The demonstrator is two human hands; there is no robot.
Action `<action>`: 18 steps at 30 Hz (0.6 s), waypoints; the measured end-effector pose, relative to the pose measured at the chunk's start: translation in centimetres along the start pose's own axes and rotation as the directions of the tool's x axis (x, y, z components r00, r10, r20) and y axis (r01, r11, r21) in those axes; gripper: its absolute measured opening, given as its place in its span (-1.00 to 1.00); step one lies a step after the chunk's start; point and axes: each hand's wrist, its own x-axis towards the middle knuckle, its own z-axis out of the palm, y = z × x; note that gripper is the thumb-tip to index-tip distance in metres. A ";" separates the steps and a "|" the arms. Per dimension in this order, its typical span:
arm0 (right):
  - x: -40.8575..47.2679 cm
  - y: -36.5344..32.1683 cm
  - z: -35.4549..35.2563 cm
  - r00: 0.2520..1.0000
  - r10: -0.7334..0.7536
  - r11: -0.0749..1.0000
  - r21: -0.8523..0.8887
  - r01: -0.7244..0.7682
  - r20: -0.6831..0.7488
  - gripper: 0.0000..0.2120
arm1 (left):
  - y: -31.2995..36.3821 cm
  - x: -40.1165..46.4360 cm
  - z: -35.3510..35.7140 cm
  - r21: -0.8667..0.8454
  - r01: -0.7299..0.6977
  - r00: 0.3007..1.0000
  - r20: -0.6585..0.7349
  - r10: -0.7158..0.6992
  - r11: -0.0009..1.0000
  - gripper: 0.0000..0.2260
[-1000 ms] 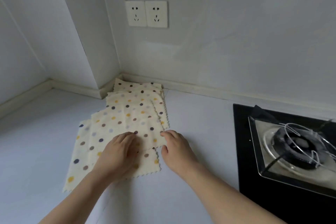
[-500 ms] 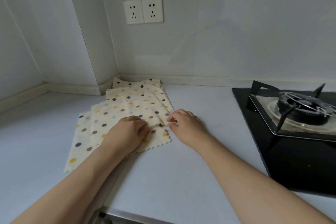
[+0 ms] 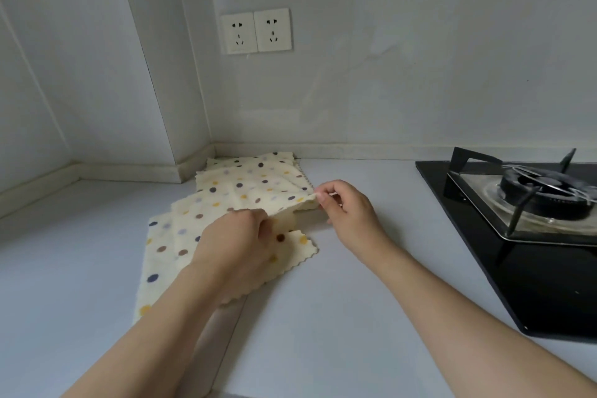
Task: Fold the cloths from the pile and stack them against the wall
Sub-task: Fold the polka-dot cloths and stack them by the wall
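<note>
Hands on the top cloth (image 3: 226,200): your right hand (image 3: 347,207) and left hand (image 3: 239,236) both pinch its near edge, lifting it to fold.

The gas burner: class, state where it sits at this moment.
In the head view, the gas burner sits on the black hob at the right edge, right of the dotted cloths.

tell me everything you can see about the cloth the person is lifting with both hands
The lifted cloth is cream, soft-looking fabric with scattered dots in navy, brown, yellow and grey. Its near edge is raised off the pile: the left hand pinches it near the middle, the right hand pinches its right corner. The far part lies on other dotted cloths by the wall; another cloth with a zigzag edge lies beneath on the countertop.
</note>
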 end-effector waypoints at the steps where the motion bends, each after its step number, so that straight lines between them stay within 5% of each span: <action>1: 0.0 -0.2 0.1 1.000 0.019 0.998 0.063 -0.018 -0.013 -0.88 | -0.2 0.1 -0.2 -0.010 0.028 1.000 -0.004 -0.028 1.000 -0.75; 12: -0.1 -5.2 -2.6 0.974 0.140 0.859 0.511 -0.031 -0.176 -0.87 | -0.8 0.8 -6.4 -0.071 0.089 0.955 -0.278 -0.106 0.993 -0.86; 18: -0.7 -11.8 -8.0 0.987 -0.060 0.970 0.225 0.092 -0.147 -0.92 | 2.3 0.6 -14.4 -0.196 0.062 0.975 -0.196 -0.101 0.979 -0.78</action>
